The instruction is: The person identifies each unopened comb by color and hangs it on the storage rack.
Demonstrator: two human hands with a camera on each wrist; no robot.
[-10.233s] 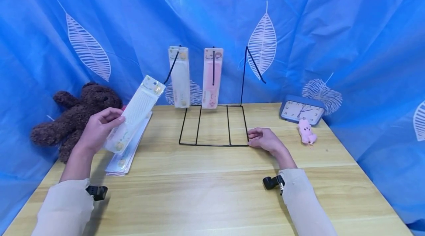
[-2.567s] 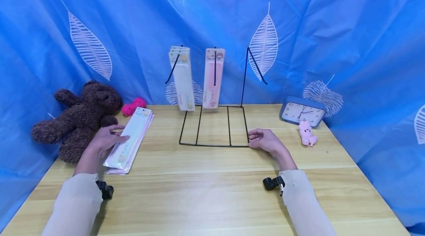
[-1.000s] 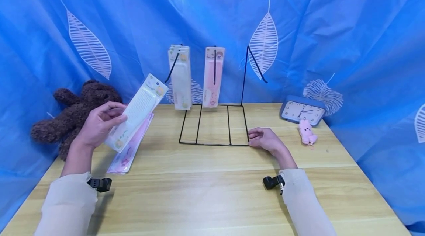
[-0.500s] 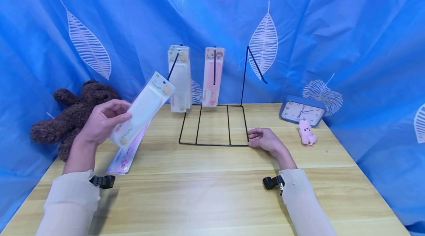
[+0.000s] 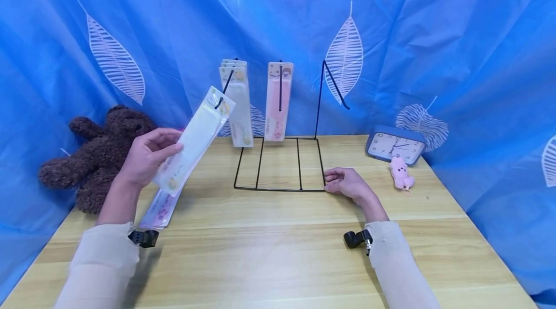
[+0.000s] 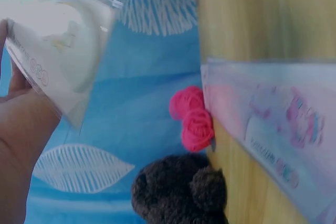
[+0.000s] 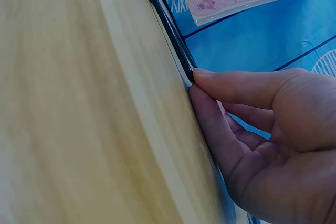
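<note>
My left hand [image 5: 149,157] pinches a white packaged comb [image 5: 195,140] by its side edge, tilted, with its top card at the tip of the left hook [image 5: 227,83]. Several white packaged combs [image 5: 241,123] hang farther back on that hook. A pink packaged comb [image 5: 274,123] hangs from the middle hook; the right hook [image 5: 335,84] is bare. With thumb and fingertip, my right hand [image 5: 349,184] pinches the front right corner of the black wire rack [image 5: 278,189]. Below the left hand lies a pile of pink packaged combs [image 5: 159,211], partly hidden by the held one.
A brown teddy bear [image 5: 108,154] lies at the left. Pink yarn [image 6: 194,121] is beside it in the left wrist view. At the right stand a blue clock [image 5: 396,144] and a small pink plush toy [image 5: 401,173]. A blue cloth [image 5: 286,19] hangs behind the table.
Since the earliest frame, one more white packaged comb hangs on the left hook. My left hand took another from the pile and moved it right, up to the hook's tip. The right hand stays put.
</note>
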